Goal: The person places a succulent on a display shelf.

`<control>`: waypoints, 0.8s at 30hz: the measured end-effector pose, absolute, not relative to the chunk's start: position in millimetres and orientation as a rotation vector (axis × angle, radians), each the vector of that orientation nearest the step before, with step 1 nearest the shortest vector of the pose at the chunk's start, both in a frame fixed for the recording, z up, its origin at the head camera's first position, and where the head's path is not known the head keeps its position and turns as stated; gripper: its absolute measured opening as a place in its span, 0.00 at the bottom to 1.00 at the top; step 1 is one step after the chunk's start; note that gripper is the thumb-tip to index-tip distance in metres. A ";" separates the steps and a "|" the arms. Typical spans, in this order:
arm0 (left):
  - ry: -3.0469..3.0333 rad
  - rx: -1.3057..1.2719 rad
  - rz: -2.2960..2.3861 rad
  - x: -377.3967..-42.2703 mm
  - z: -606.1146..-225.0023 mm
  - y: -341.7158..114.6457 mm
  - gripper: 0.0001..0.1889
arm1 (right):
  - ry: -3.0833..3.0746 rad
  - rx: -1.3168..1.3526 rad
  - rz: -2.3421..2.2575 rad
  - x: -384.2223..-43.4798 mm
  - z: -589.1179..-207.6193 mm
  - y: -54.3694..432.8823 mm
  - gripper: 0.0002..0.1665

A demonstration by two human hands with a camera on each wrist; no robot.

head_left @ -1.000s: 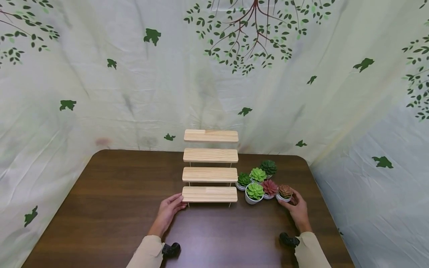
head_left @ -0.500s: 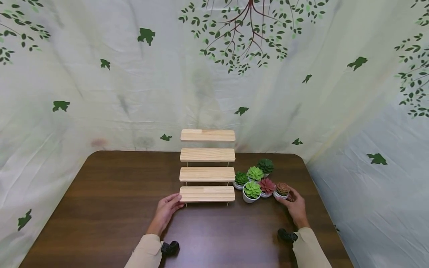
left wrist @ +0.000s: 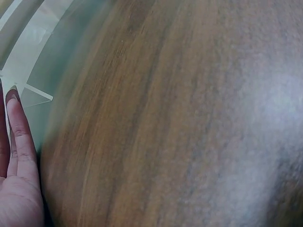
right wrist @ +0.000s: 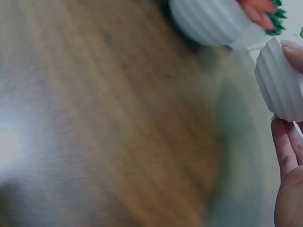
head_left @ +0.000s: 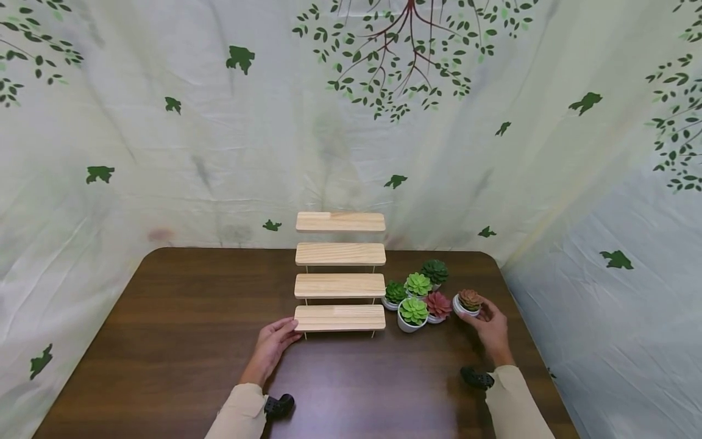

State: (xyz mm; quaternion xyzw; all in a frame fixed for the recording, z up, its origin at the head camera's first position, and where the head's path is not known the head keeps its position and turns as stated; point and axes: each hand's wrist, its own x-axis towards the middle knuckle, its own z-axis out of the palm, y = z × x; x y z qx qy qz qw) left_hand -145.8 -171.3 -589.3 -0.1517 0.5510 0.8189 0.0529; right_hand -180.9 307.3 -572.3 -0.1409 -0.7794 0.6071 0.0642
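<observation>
Beige sleeves [head_left: 237, 414] lie nearest us, and past them the left hand [head_left: 270, 350] reaches the near left end of a wooden shelf stand [head_left: 340, 317], fingers close to straight and touching it; whether they pinch it we cannot tell. At the right of the brown table [head_left: 164, 317], the right hand [head_left: 492, 332] holds a potted succulent [head_left: 468, 301], thumb against the pot's side and fingertips at its base, spread only as far as the pot between them needs. We expect it to be light and stiff; a smooth finish may slip, though the ridges should help. We would keep hold of the wall, clear of the leaves, which could bend or come loose. It wears a rust-brown rosette above a white, ribbed pot. Just to its left, five more succulents [head_left: 413, 312], one red and four green, crowd beside the stand. Its four pale planks step upward on thin legs; we judge it rigid yet easily nudged, best steadied by a plank's end. Leaf-printed cloth [head_left: 164, 201] hangs behind everything.
</observation>
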 end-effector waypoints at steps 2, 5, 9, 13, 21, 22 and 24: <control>1.655 -0.471 2.499 -145.8 -588.8 -171.4 0.07 | -2.352 -0.409 1.822 -183.2 -566.7 308.0 0.40; 1.660 -0.461 2.492 -145.5 -588.5 -171.7 0.07 | -2.352 -0.366 1.805 -187.8 -558.1 308.1 0.40; 1.661 -0.465 2.487 -145.5 -586.9 -171.0 0.10 | -2.333 -0.315 1.818 -195.1 -544.4 304.5 0.40; 1.660 -0.481 2.486 -145.6 -585.3 -170.0 0.12 | -2.342 -0.277 1.821 -202.7 -528.9 297.0 0.41; 1.659 -0.492 2.479 -145.3 -584.0 -170.2 0.13 | -2.373 -0.161 1.806 -218.2 -501.3 278.5 0.41; 1.658 -0.492 2.479 -145.0 -583.7 -170.4 0.13 | -2.369 -0.152 1.809 -220.2 -497.5 274.9 0.40; 1.656 -0.492 2.478 -145.1 -583.4 -170.8 0.13 | -2.362 -0.122 1.816 -225.0 -491.1 268.4 0.39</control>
